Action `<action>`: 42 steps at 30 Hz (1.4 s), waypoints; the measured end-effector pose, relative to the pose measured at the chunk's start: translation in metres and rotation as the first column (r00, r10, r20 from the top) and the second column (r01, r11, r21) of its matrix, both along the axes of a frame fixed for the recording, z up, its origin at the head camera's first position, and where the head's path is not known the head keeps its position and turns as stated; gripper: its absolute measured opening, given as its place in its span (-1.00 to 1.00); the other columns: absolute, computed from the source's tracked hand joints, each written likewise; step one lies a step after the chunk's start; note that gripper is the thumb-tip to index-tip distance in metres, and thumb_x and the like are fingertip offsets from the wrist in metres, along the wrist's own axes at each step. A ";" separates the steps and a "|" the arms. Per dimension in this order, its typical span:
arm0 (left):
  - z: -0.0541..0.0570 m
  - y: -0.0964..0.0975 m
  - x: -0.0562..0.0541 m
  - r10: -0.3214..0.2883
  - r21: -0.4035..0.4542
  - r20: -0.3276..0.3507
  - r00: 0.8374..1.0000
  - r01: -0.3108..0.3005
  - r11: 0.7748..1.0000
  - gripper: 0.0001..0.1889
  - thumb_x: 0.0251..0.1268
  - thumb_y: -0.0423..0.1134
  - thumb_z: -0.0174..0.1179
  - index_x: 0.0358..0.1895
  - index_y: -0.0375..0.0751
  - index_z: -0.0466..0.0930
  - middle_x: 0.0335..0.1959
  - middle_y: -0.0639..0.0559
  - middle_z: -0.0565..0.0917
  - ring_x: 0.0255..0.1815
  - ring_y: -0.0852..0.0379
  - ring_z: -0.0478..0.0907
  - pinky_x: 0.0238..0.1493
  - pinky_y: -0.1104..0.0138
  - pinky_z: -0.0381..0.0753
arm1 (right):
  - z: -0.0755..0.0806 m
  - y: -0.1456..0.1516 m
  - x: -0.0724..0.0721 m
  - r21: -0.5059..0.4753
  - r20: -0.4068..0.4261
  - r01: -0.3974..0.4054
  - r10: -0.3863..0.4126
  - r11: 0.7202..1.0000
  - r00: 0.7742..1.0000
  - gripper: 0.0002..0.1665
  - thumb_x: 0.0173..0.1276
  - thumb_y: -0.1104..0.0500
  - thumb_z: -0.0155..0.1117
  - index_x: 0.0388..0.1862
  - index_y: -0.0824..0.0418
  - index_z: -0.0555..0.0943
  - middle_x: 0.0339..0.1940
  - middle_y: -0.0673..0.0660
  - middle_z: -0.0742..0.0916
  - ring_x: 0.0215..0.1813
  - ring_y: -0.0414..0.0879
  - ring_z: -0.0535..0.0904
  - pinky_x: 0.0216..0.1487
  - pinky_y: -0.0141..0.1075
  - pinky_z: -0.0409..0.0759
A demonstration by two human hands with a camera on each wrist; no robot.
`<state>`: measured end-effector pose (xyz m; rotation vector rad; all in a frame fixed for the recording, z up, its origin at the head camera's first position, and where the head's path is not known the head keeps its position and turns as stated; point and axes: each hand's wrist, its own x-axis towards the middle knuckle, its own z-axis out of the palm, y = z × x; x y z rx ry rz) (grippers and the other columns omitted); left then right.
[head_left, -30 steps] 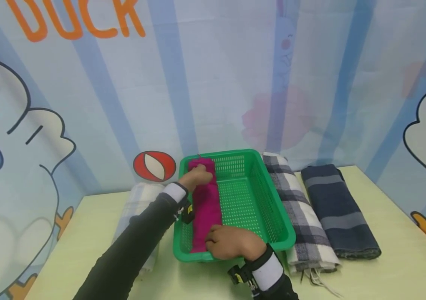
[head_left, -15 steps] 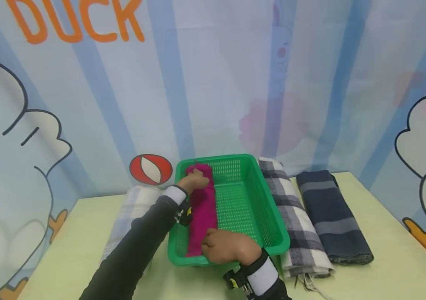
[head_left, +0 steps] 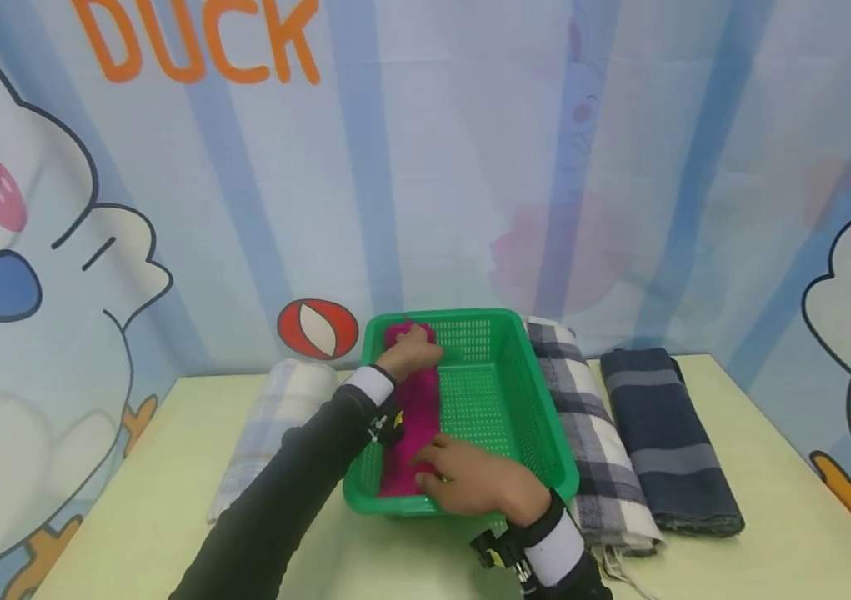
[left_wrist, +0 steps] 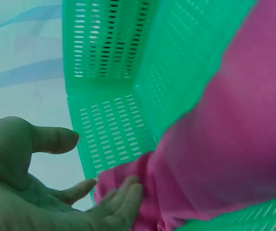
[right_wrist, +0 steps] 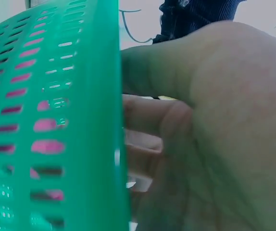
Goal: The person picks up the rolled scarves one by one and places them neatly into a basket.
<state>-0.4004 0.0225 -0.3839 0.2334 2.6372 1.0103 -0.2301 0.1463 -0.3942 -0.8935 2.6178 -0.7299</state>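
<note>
Two hands with loose fingers, the left hand [head_left: 412, 352] on the far end of the pink cloth [head_left: 419, 408] and the right hand [head_left: 479, 478] by its near end, probably help it lie straight inside the green basket [head_left: 533, 400], along the left.

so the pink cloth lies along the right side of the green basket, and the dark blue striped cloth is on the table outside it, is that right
Not quite: the head view shows the pink cloth along the left side of the green basket. The dark blue striped cloth is on the table outside it.
</note>
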 end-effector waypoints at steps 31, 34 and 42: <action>0.005 0.031 0.055 -0.025 0.435 0.036 0.999 0.007 0.900 -0.41 0.53 -0.22 0.03 0.51 -0.24 0.07 0.33 -0.26 0.43 0.34 -0.16 0.46 0.32 0.10 0.53 | 0.024 0.085 0.001 -0.153 -0.092 0.125 -0.140 0.980 0.986 -0.52 0.61 0.05 -0.02 0.38 0.22 0.44 0.30 0.28 0.51 0.26 0.24 0.52 0.20 0.06 0.57; 0.005 0.033 0.057 -0.029 0.437 0.037 0.999 0.010 0.900 -0.42 0.54 -0.20 0.01 0.50 -0.22 0.08 0.34 -0.26 0.42 0.33 -0.16 0.46 0.31 0.11 0.54 | 0.021 0.089 -0.001 -0.166 -0.114 0.134 -0.154 0.977 0.981 -0.52 0.60 0.07 -0.01 0.39 0.23 0.42 0.30 0.28 0.51 0.24 0.23 0.53 0.17 0.06 0.57; 0.003 0.035 0.063 -0.006 0.384 -0.018 1.000 0.013 0.923 -0.43 0.53 -0.17 0.03 0.49 -0.18 0.12 0.44 -0.31 0.32 0.39 -0.24 0.40 0.36 -0.05 0.46 | 0.020 0.103 -0.002 -0.242 -0.062 0.198 -0.219 0.950 0.974 -0.43 0.60 0.00 0.00 0.50 0.14 0.28 0.46 0.33 0.36 0.37 0.33 0.43 0.22 0.11 0.55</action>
